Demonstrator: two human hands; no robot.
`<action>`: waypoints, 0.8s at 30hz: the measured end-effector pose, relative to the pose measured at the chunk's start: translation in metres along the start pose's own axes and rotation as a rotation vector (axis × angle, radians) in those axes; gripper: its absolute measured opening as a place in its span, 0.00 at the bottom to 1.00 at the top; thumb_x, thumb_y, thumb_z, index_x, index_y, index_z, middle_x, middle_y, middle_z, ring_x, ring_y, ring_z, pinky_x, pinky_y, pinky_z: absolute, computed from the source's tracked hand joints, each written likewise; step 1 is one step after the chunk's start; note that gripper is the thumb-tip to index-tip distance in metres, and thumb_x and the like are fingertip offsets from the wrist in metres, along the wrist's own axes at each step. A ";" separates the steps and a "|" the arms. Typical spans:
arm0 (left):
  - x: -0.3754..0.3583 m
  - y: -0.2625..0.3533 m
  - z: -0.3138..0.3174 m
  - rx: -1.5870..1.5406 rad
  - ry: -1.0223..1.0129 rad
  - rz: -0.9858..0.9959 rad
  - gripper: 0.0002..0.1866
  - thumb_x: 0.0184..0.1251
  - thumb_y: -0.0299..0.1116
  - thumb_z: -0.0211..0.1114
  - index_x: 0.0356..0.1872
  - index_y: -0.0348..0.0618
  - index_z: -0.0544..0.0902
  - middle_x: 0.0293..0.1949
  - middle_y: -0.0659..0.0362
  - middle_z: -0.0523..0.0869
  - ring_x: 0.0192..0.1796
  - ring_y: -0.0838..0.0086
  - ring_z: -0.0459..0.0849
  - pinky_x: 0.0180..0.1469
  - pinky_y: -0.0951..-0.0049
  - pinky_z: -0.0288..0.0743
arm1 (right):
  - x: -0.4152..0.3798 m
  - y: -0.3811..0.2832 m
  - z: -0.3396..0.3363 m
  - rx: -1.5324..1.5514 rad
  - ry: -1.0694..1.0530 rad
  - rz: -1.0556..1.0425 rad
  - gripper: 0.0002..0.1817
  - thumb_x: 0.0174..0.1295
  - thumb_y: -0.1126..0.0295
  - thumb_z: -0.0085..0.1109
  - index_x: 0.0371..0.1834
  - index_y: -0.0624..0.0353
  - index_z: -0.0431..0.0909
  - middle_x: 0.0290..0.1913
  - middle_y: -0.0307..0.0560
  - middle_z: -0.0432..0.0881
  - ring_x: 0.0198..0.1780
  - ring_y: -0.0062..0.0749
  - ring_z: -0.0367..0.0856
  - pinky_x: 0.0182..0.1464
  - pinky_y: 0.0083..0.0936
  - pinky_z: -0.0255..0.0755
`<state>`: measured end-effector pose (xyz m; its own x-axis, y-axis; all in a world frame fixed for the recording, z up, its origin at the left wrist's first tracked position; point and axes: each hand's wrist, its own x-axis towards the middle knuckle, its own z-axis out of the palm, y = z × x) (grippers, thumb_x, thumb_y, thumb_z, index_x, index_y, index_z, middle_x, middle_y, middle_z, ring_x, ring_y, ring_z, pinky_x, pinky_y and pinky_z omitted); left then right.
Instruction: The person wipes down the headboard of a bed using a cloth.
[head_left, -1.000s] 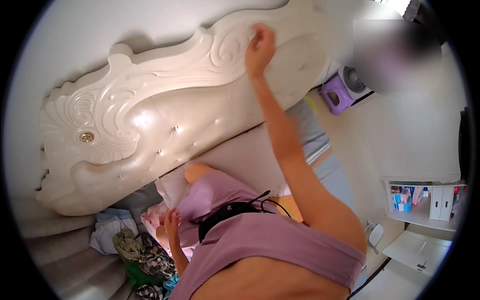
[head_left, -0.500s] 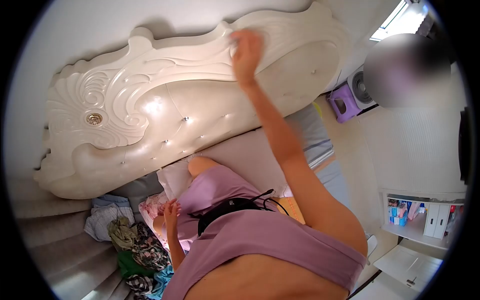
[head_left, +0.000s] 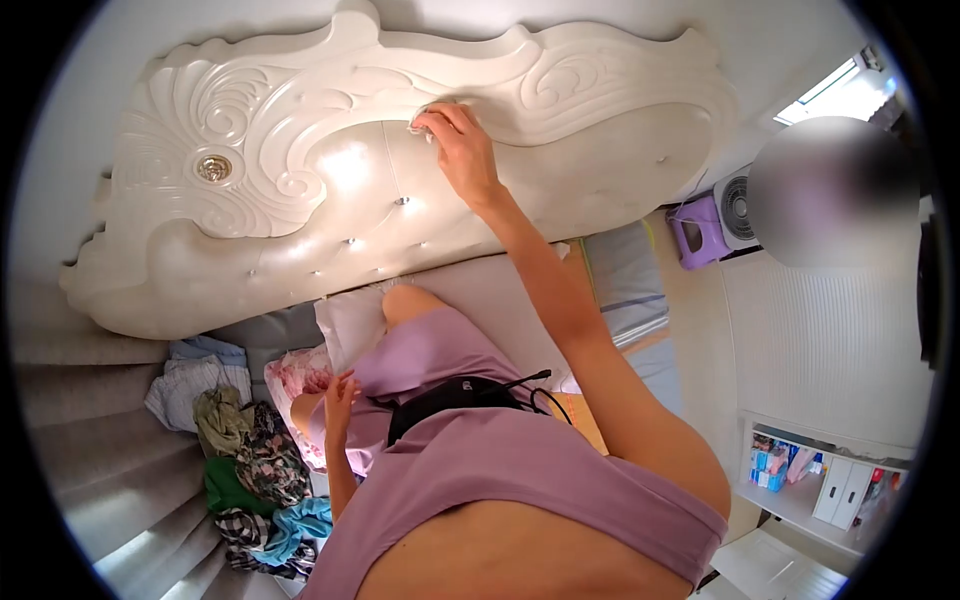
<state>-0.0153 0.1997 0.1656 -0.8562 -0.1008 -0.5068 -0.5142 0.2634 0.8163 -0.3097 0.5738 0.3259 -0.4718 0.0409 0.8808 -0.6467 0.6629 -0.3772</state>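
Note:
My right hand [head_left: 462, 150] is closed on a white cloth [head_left: 420, 122], only a small part of which shows past the fingers. It presses the cloth to the cream headboard [head_left: 350, 190], where the carved border meets the padded panel. My left hand [head_left: 341, 400] hangs low beside my thigh, near a pink floral pillow [head_left: 300, 375]. Its fingers are loosely apart, and I see nothing in them.
Piled clothes [head_left: 255, 450] lie on the left beside grey curtains [head_left: 90, 440]. A pale pillow [head_left: 480, 290] is below the headboard. At the right are a purple stool [head_left: 700, 232], a fan [head_left: 737, 205] and a white shelf [head_left: 800, 505].
My right hand, blurred and raised at the headboard's upper border before, is now lower and further left, against the panel's edge. The view has shifted slightly. My left hand stays beside my thigh.

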 end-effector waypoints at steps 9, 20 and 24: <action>-0.017 -0.038 -0.022 0.010 0.097 0.017 0.16 0.75 0.34 0.56 0.60 0.44 0.77 0.43 0.62 0.85 0.44 0.82 0.81 0.40 0.82 0.72 | -0.022 0.039 -0.042 -0.198 0.419 0.459 0.16 0.55 0.87 0.55 0.45 0.61 0.80 0.42 0.46 0.79 0.42 0.35 0.78 0.46 0.28 0.74; -0.018 0.004 -0.014 0.017 0.174 0.128 0.17 0.76 0.35 0.55 0.61 0.43 0.77 0.42 0.62 0.85 0.42 0.81 0.81 0.41 0.82 0.71 | 0.031 -0.068 0.037 0.350 0.367 0.185 0.14 0.56 0.87 0.57 0.42 0.59 0.80 0.40 0.45 0.80 0.40 0.33 0.81 0.44 0.29 0.75; -0.026 -0.024 -0.011 -0.050 0.125 0.021 0.16 0.76 0.35 0.55 0.60 0.42 0.77 0.43 0.61 0.85 0.41 0.81 0.80 0.43 0.82 0.72 | -0.023 0.030 -0.072 -0.192 0.269 0.414 0.14 0.56 0.89 0.50 0.41 0.61 0.78 0.41 0.50 0.78 0.47 0.44 0.78 0.48 0.34 0.73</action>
<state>0.0186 0.1855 0.1622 -0.8648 -0.2153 -0.4536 -0.4954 0.2188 0.8406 -0.2750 0.6465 0.3144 -0.4778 0.5018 0.7210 -0.3054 0.6747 -0.6720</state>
